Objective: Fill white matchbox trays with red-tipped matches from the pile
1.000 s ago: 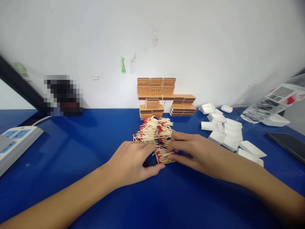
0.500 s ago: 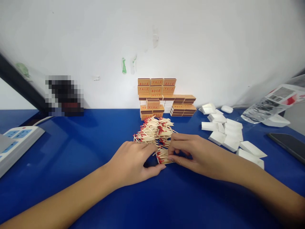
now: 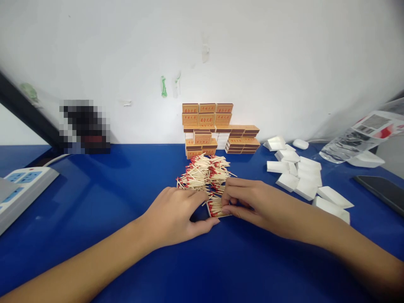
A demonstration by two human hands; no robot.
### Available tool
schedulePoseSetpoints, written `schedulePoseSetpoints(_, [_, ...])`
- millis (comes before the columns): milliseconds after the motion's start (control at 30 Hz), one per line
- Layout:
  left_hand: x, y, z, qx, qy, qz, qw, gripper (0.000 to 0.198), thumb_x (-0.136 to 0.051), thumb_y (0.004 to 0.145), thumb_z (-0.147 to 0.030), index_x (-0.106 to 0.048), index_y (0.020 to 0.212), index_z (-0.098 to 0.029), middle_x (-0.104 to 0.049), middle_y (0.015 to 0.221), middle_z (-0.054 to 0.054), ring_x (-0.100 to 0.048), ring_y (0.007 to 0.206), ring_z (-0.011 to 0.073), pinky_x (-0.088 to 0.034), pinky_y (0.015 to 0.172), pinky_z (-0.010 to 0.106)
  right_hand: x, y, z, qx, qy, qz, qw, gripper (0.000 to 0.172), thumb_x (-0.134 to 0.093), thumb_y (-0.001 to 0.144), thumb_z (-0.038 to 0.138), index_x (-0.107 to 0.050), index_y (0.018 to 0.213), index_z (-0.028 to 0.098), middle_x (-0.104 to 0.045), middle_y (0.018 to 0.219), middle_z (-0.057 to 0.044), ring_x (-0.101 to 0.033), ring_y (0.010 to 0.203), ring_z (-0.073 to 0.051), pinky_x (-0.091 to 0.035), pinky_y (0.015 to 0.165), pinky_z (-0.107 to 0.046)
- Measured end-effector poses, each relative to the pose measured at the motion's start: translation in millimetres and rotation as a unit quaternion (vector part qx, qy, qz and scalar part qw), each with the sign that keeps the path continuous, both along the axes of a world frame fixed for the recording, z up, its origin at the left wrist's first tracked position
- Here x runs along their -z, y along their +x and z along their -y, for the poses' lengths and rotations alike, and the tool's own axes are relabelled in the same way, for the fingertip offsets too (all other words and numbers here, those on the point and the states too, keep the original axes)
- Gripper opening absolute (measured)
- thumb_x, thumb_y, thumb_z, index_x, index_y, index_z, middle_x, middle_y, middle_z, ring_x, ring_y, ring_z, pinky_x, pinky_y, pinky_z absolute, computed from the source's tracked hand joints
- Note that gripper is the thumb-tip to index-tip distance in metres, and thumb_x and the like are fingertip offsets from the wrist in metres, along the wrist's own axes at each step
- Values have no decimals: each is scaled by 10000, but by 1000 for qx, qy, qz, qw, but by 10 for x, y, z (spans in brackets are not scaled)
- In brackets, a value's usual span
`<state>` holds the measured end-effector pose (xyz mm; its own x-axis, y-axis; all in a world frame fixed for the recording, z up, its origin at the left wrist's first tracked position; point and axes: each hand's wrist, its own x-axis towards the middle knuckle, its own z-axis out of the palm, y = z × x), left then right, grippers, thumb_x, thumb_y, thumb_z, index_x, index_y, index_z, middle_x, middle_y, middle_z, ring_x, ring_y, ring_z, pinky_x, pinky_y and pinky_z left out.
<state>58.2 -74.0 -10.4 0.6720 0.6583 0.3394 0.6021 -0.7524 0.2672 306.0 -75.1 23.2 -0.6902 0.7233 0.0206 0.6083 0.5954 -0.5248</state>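
Note:
A small white matchbox tray [image 3: 208,210] full of red-tipped matches [image 3: 216,208] lies on the blue table. My left hand [image 3: 178,214] holds its left end, with the thumb along the near side and the fingers at the far side. From the right, my right hand [image 3: 248,201] reaches over the tray with thumb and fingers pinched on the matches inside. These fingers hide the tray's right end. Just beyond both hands, a loose heap of matches [image 3: 197,171] spreads over the table, heads pointing mostly left.
Behind the heap, orange matchboxes [image 3: 206,119] are stacked against the wall. Several white trays [image 3: 306,188] lie at the right, near a white earphone case [image 3: 301,144], a plastic bottle [image 3: 347,141] and a phone [image 3: 381,191]. A power strip [image 3: 23,189] sits at the left.
My right hand has shifted very slightly left over the tray, its fingers still pinched. My left hand has stayed in place at the tray's left end.

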Motion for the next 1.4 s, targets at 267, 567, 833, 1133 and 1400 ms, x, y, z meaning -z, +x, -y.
schedulePoseSetpoints(267, [21,-8,7,1,6,7,1000,290,-719,919,-463,-728,1021,-191,-738,744,-9,-657,582,172,-415,556,297,-60,4,35,16,1,-5,1000,171,-604,1036,315,-657,903,223,-668,950,-13,-608,806,-152,-446,694,-283])
schedulePoseSetpoints(567, [14,-16,-4,12,11,8,1000,294,-733,910,-461,-718,996,-181,-722,716,-12,-642,564,164,-407,549,287,-23,17,28,9,7,16,1000,164,-570,1050,288,-643,926,210,-670,1004,-26,-617,826,-158,-443,708,-291])
schedulePoseSetpoints(833, [21,-10,-7,14,13,13,1000,304,-715,924,-476,-716,989,-179,-711,706,-12,-636,568,162,-395,544,284,-62,29,46,1,-7,46,999,242,-524,1077,364,-625,920,210,-668,997,-41,-626,834,-184,-462,742,-328])
schedulePoseSetpoints(1133, [4,-1,-6,13,8,4,1000,282,-729,911,-465,-688,916,-185,-685,676,-28,-619,551,152,-375,529,282,12,10,46,28,18,86,996,122,-500,1065,203,-586,978,198,-664,1055,-59,-641,810,-199,-446,707,-343])
schedulePoseSetpoints(1400, [27,-9,-12,14,6,12,1000,285,-730,914,-460,-714,995,-187,-709,716,-22,-641,574,158,-402,542,287,-67,21,58,6,-8,23,1000,235,-519,1082,380,-642,953,227,-678,1029,-24,-647,854,-175,-448,745,-315])
